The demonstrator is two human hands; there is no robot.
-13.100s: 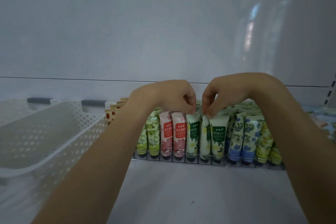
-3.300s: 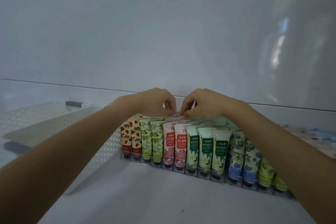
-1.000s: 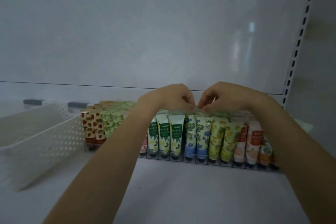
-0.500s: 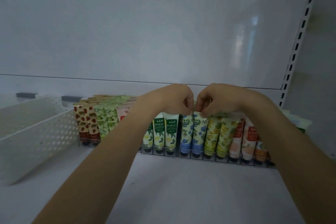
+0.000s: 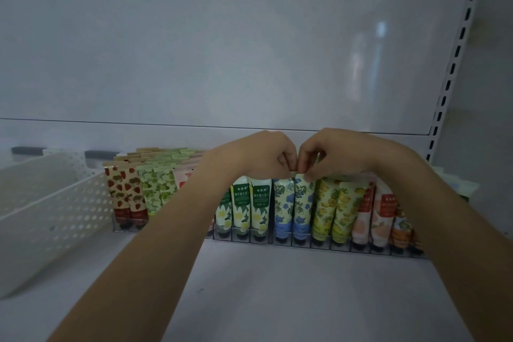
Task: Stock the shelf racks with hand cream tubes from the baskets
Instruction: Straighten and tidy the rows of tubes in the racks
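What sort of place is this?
Most likely a shop display: a white shelf with a slotted upright, patterned hand cream tubes standing in rows in a divided rack, and a white perforated basket beside it.

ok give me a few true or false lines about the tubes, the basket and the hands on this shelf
1. The left hand and right hand meet over the blue-flower tubes and pinch their tops. True.
2. The strawberry tubes stand at the right end of the rack. False: they are at its left end, beside the basket.
3. The lemon tubes stand left of the blue-flower tubes. False: they stand to their right.
4. The tubes stand cap down in the rack. True.
5. The basket sits left of the rack. True.
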